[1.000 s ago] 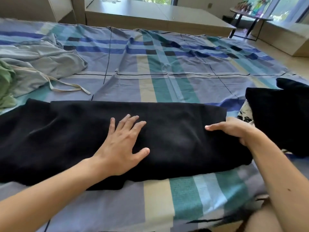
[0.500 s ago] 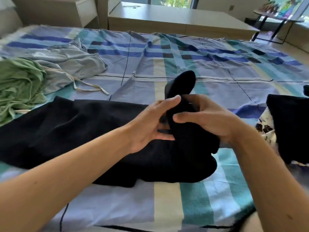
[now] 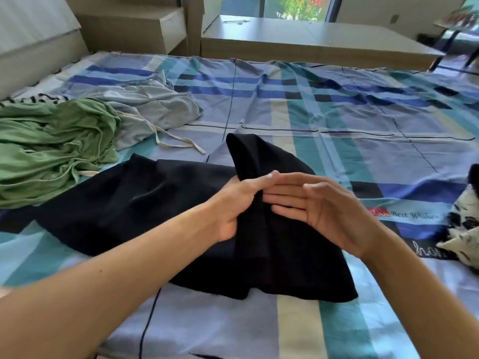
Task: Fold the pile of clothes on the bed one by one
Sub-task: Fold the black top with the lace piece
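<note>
- We see the bed (image 3: pixel 337 112), spread with a checked blue, teal and cream sheet, bearing all the clothes.
- At its left edge lies a crumpled green garment (image 3: pixel 51 146); just behind it and touching it is a loose grey-blue garment (image 3: pixel 155 104), whose pale drawstring (image 3: pixel 178 141) trails across the sheet towards the middle.
- At the far right edge a black-and-white patterned cloth (image 3: pixel 464 229) is partly cut off by the frame.
- The black garment (image 3: pixel 145 200) lies on the near half of the bed, in front of us, its left end near the green garment.
- Its long axis runs left to right across the bed, roughly parallel to the near edge.
- Its right end is lifted off the sheet and doubled over, rising to a rounded peak that points up and away from us, while the rest lies flat.
- Our left hand (image 3: pixel 238 206) grips the raised fold, thumb laid along the top.
- Our right hand (image 3: pixel 329 208) meets it from the other side with straight fingers flat against the cloth; the two hands are together, the fold between them.
</note>
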{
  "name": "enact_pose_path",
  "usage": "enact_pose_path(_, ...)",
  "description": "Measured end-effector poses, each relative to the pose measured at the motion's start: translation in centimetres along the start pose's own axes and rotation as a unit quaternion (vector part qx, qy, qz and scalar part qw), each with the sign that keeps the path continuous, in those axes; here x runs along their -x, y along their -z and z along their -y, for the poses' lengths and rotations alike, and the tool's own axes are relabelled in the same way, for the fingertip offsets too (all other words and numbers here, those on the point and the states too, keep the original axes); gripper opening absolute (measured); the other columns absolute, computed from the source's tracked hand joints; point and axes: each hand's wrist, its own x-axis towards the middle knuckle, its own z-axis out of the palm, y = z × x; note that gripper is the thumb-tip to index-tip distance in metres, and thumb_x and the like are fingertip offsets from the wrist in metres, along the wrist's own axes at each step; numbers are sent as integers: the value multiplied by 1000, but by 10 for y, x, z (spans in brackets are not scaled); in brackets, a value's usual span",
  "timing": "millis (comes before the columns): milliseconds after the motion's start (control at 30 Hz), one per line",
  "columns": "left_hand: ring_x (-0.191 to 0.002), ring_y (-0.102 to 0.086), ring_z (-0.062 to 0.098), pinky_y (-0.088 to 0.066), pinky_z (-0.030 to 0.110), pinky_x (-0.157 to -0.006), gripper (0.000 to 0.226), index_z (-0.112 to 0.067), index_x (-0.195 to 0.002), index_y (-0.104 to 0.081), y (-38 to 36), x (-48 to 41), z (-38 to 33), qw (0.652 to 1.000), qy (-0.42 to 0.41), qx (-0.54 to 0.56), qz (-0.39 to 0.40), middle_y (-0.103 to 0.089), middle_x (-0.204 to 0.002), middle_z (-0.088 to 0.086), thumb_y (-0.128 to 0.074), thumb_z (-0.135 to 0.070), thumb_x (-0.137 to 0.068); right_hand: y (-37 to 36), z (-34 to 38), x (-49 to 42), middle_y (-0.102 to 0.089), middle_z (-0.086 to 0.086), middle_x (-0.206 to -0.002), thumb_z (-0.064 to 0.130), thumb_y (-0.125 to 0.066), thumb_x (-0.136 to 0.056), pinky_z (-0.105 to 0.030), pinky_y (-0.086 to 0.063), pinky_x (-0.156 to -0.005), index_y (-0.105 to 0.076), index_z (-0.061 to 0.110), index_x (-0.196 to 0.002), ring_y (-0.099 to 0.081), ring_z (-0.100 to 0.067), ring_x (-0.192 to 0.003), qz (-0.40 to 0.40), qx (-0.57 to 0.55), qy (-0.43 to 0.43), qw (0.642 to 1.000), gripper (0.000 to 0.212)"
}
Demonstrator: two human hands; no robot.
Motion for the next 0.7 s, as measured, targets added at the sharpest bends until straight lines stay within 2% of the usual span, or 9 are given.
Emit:
enact_pose_path(67, -97, -71, 32, -60, 44, -84, 33, -4, -125, -65, 3, 1, 0, 999, -31, -11, 6, -71, -111, 22, -67, -17, -94, 0, -1, -2, -62, -26, -130, 15, -52, -89, -42, -55, -94, -54, -2, -132, -63, -42, -118, -40, -8, 34, 999, 46)
enact_pose_path(133, -91, -71, 25, -61, 37, -79, 26, -5, -119, -66, 2, 3, -2, 998, -58, -31, 10, -72, -98, 14, -65, -4, -93, -3, 1, -1, -64, -25, -125, 14, -50, -87, -39, -59, -84, -57, 0, -123, -68, -45, -106, -76, 19, 67, 995, 39)
enact_pose_path(200, -88, -72, 21, -61, 34, -77, 22, -8, -114, -67, 6, 6, -6, 996, -72, -51, -1, -73, -93, 8, -64, -2, -93, -13, -3, -4, -67, -24, -118, 10, -47, -87, -37, -61, -77, -59, 0, -114, -69, -47, -101, -100, 56, 111, 987, 31)
enact_pose_path(333, -93, -72, 28, -62, 38, -76, 28, -8, -119, -61, 25, 16, -31, 993, -75, -58, -65, -72, -100, 13, -59, 1, -93, -27, 1, -9, -70, -17, -105, 7, -53, -86, -37, -61, -73, -63, 4, -100, -72, -41, -95, -151, 81, 212, 962, 17)
enact_pose_path(433, -61, -69, 18, -59, 29, -55, 22, -10, -94, -63, 63, 31, -59, 985, -102, -91, -104, -70, -69, 6, -51, 8, -91, -27, 3, -12, -71, -9, -98, 16, -59, -84, -44, -59, -83, -66, 13, -93, -71, -37, -96, -191, 114, 251, 942, 12)
enact_pose_path(500, -53, -67, 17, -59, 30, -52, 29, -12, -85, -64, 96, 43, -79, 976, -115, -121, -140, -68, -61, 5, -47, 12, -89, -28, -7, -15, -72, -3, -101, 5, -62, -87, -48, -55, -95, -66, 14, -95, -69, -31, -103, -221, 183, 235, 929, 13)
enact_pose_path(567, -55, -67, 19, -60, 34, -54, 32, -14, -88, -65, 135, 53, -92, 965, -107, -156, -183, -69, -67, 8, -47, 13, -87, -33, -21, -17, -71, 3, -107, -2, -61, -88, -41, -49, -104, -65, 13, -101, -65, -18, -109, -208, 221, 209, 930, 20)
enact_pose_path(633, -61, -69, 22, -60, 37, -57, 31, -14, -95, -65, 175, 53, -97, 946, -91, -203, -236, -70, -79, 12, -49, 12, -87, -42, -36, -20, -67, 8, -123, 11, -62, -86, -32, -41, -110, -64, 19, -113, -58, -9, -122, -152, 280, 176, 932, 29)
enact_pose_path(700, -79, -66, 27, -58, 32, -68, 33, -15, -106, -64, 219, 42, -91, 893, -71, -319, -309, -69, -97, 14, -55, 9, -86, -51, -53, -24, -50, 15, -145, 30, -62, -87, -20, -30, -116, -58, 33, -128, -41, -3, -139, -75, 377, 110, 917, 41)
